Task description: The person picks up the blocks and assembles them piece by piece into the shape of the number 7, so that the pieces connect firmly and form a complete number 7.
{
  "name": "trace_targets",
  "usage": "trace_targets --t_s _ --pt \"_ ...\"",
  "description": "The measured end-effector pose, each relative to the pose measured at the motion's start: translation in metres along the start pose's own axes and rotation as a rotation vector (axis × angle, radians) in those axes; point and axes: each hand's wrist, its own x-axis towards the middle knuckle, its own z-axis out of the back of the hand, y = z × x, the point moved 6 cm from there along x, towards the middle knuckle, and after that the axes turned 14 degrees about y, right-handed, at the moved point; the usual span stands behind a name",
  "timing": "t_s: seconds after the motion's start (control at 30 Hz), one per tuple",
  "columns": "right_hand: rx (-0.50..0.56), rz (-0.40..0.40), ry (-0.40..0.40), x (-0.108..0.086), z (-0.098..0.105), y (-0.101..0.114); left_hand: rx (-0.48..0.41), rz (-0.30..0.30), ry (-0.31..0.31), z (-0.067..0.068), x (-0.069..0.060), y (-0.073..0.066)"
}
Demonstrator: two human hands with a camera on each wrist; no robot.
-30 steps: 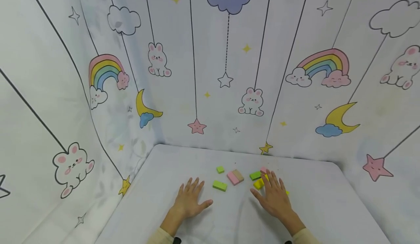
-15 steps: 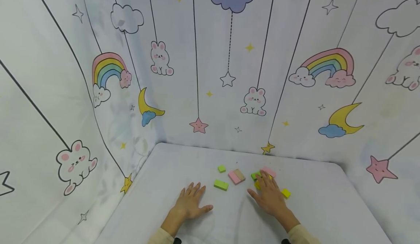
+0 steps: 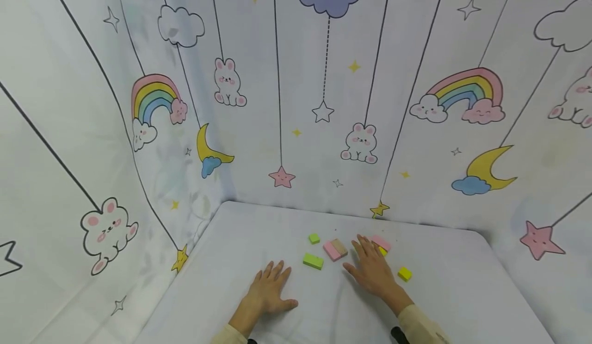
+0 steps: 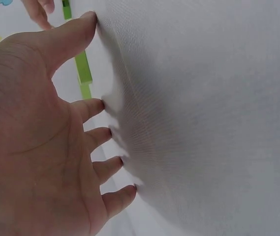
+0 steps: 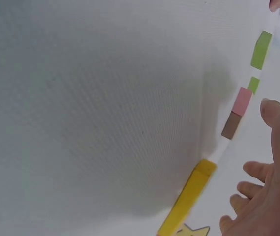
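In the head view my left hand (image 3: 270,291) lies with spread fingers over the white tabletop, left of a green block (image 3: 313,261). Its fingertips meet the cloth in the left wrist view, where the palm (image 4: 41,128) holds nothing. My right hand (image 3: 372,273) is over several blocks with fingers extended, hiding some of them; no grip shows. Past its fingers a pink block (image 3: 381,242) and part of a yellow block (image 3: 383,251) show. A small yellow block (image 3: 404,274) sits to its right. The right wrist view shows a long yellow block (image 5: 186,199) beside this hand.
Between and beyond the hands are a pink block (image 3: 332,252) touching a tan block (image 3: 339,247), and a small green block (image 3: 314,238). White cloth walls (image 3: 296,195) printed with bunnies and rainbows rise behind and beside the tabletop (image 3: 444,308).
My right hand has moved left across the blocks, uncovering the pink block and the small yellow one while covering the green one. My left hand has shifted slightly toward the near edge.
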Motion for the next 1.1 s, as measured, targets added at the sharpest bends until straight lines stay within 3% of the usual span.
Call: trace_targets --t_s 0.33,0.67,1.1 --pt "0.005 0.006 0.073 0.016 -0.009 0.005 -0.023 -0.055 -0.055 0.004 -0.006 -0.006" --pt "0.044 0.036 0.141 0.030 -0.015 0.011 -0.020 -0.048 -0.077 0.010 -0.013 -0.009" --pt "0.021 0.074 0.165 0.041 -0.020 0.013 -0.017 -0.030 -0.078 0.001 -0.007 -0.005"
